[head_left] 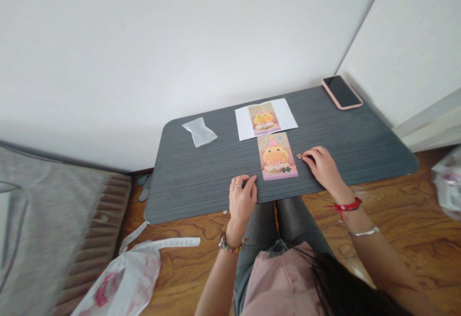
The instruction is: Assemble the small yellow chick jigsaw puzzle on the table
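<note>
Nearest the lens, the left hand (242, 196) rests at the table's (201, 172) near edge, fingers curled together, at about eight o'clock from the jigsaw puzzle (276, 156). At three o'clock of the puzzle, the right hand (323, 166) pinches a loose puzzle piece (299, 155) between its fingertips. A printed reference picture (265, 118) lies at twelve o'clock, a clear plastic bag (199, 131), contents not discernible, at ten, and a phone (342, 92) at two.

At centre frame, the bench (201, 172) is dark grey with fine stripes, and the puzzle (277, 156) shows a yellow chick on pink. The phone (342, 92) at upper right is black in a pink case; the floor (396, 210) is brown woodgrain.
</note>
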A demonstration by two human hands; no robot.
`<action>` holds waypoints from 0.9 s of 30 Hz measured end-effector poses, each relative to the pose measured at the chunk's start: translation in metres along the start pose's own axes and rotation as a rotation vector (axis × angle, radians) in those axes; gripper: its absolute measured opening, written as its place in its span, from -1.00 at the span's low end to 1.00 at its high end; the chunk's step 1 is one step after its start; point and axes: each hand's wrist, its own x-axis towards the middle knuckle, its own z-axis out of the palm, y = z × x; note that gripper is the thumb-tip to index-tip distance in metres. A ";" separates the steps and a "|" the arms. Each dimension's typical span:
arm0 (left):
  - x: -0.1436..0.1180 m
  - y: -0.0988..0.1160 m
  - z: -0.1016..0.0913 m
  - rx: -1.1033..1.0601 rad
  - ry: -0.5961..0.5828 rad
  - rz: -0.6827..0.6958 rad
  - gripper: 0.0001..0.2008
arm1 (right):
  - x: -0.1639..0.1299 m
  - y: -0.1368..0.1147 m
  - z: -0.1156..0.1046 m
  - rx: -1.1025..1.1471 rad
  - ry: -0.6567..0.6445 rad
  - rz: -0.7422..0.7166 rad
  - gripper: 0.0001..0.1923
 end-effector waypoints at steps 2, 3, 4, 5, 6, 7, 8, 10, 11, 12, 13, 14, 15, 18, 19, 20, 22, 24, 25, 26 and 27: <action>0.000 0.000 0.000 0.001 0.003 -0.004 -0.77 | -0.001 -0.002 -0.001 0.024 0.012 -0.003 -0.84; 0.000 0.000 0.000 0.002 0.004 -0.005 -0.77 | -0.001 -0.004 -0.002 0.038 0.018 -0.006 -0.84; 0.000 0.000 0.000 0.002 0.004 -0.005 -0.77 | -0.001 -0.006 -0.003 0.050 0.021 -0.012 -0.84; 0.000 0.000 0.001 0.003 0.003 -0.005 -0.77 | -0.001 -0.008 -0.004 0.060 0.017 -0.020 -0.84; 0.000 0.000 0.001 0.002 0.004 -0.005 -0.77 | -0.002 -0.009 -0.004 0.066 0.005 -0.029 -0.84; 0.000 -0.001 0.001 0.002 0.005 -0.004 -0.77 | -0.002 -0.011 -0.005 0.068 -0.010 -0.039 -0.83; 0.000 -0.001 0.001 0.002 0.006 -0.003 -0.77 | -0.002 -0.012 -0.005 0.068 -0.027 -0.049 -0.83; 0.000 -0.001 0.001 0.002 0.006 -0.004 -0.77 | -0.002 -0.014 -0.005 0.063 -0.052 -0.063 -0.82; 0.000 0.000 0.001 0.003 0.004 -0.004 -0.77 | -0.002 -0.014 -0.005 0.062 -0.057 -0.067 -0.81; 0.000 0.000 0.001 0.003 0.002 -0.004 -0.77 | -0.002 -0.014 -0.005 0.061 -0.057 -0.069 -0.81; 0.000 0.000 0.000 0.002 -0.001 -0.004 -0.77 | -0.002 -0.014 -0.005 0.060 -0.055 -0.072 -0.80; 0.000 0.000 0.001 0.000 -0.003 -0.005 -0.77 | -0.002 -0.014 -0.005 0.060 -0.054 -0.074 -0.80; 0.000 0.000 0.001 -0.002 -0.004 -0.005 -0.77 | -0.002 -0.014 -0.005 0.059 -0.054 -0.076 -0.80; 0.000 -0.001 0.002 -0.007 -0.004 -0.004 -0.77 | -0.002 -0.013 -0.005 0.054 -0.063 -0.086 -0.80; 0.000 -0.001 0.002 -0.007 -0.002 -0.004 -0.77 | -0.002 -0.012 -0.005 0.051 -0.067 -0.088 -0.80; 0.000 -0.001 0.002 -0.005 0.000 -0.005 -0.77 | -0.001 -0.012 -0.005 0.049 -0.071 -0.089 -0.80; 0.000 -0.001 0.003 -0.002 0.005 -0.007 -0.77 | -0.001 -0.011 -0.004 0.045 -0.074 -0.088 -0.80; 0.000 -0.001 0.003 -0.001 0.007 -0.007 -0.77 | -0.001 -0.010 -0.005 0.042 -0.070 -0.085 -0.79; 0.000 -0.001 0.003 -0.001 0.008 -0.005 -0.77 | -0.001 -0.010 -0.005 0.042 -0.067 -0.083 -0.80; 0.000 -0.001 0.003 -0.001 0.008 -0.005 -0.77 | -0.001 -0.011 -0.005 0.042 -0.064 -0.083 -0.80; 0.000 -0.001 0.003 -0.001 0.008 -0.004 -0.77 | -0.001 -0.012 -0.005 0.045 -0.063 -0.084 -0.80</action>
